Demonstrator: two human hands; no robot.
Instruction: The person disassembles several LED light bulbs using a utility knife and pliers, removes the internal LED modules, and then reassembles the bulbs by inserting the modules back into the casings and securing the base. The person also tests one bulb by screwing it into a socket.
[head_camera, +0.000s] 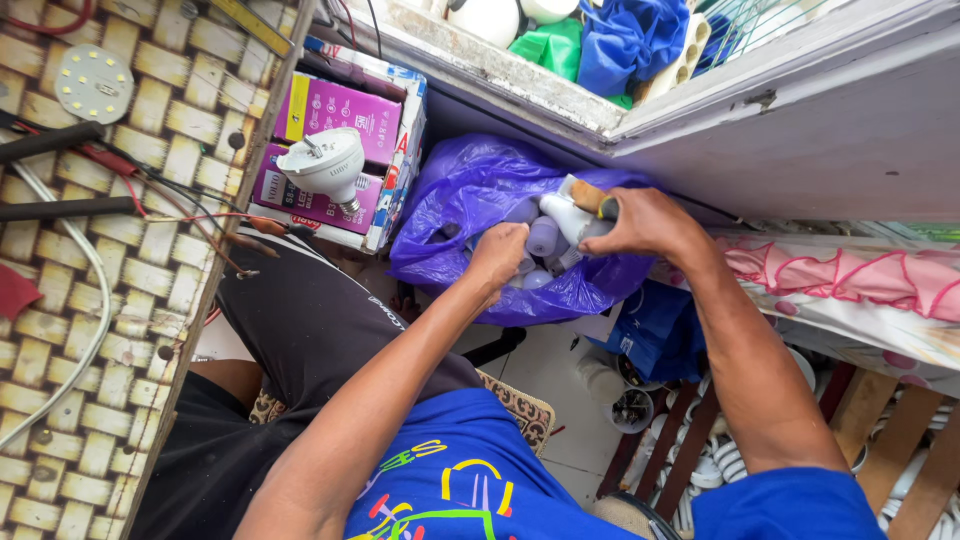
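A crumpled purple plastic bag (470, 190) lies open on the floor below the grey ledge, its mouth holding a heap of white and pale lilac bulbs (545, 238) lying jumbled on their sides, one white bulb (568, 215) raised above the rest, tilted.

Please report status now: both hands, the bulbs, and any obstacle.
Left hand inside purple plastic bag, closed on something I cannot make out. Right hand grips white bulb at bag mouth. More bulbs crowd the bag; nothing blocks.
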